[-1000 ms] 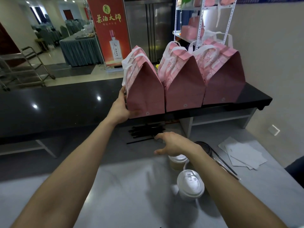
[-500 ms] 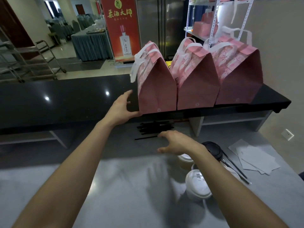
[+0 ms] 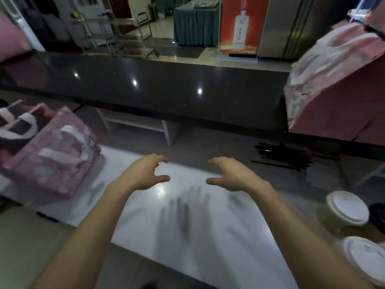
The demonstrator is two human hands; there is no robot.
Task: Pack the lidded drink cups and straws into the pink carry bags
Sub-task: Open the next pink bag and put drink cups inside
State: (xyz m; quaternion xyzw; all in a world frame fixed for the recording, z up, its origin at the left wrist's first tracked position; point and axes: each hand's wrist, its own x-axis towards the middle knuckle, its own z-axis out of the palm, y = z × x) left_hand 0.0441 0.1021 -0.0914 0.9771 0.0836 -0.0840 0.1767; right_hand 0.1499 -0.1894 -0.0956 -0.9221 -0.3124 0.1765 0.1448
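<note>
— So, what lies on the grey table [image 3: 198,236], going left to right?
— Left of the hands, a heap of pink carry bags [image 3: 52,151]. Then the left hand [image 3: 145,174] and right hand [image 3: 231,176], both spread and empty, hovering above it. Right of them, black straws [image 3: 285,157] and two lidded drink cups [image 3: 345,209].
— And behind?
— A glossy black counter [image 3: 166,90], with a filled bag [image 3: 337,86] standing at its right end; beyond, trolleys [image 3: 116,28] and a red banner [image 3: 239,24].

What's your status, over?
Left hand and right hand open, empty, above the counter. Two lidded cups at right, straws beyond, flat bags at left. Nothing between.
</note>
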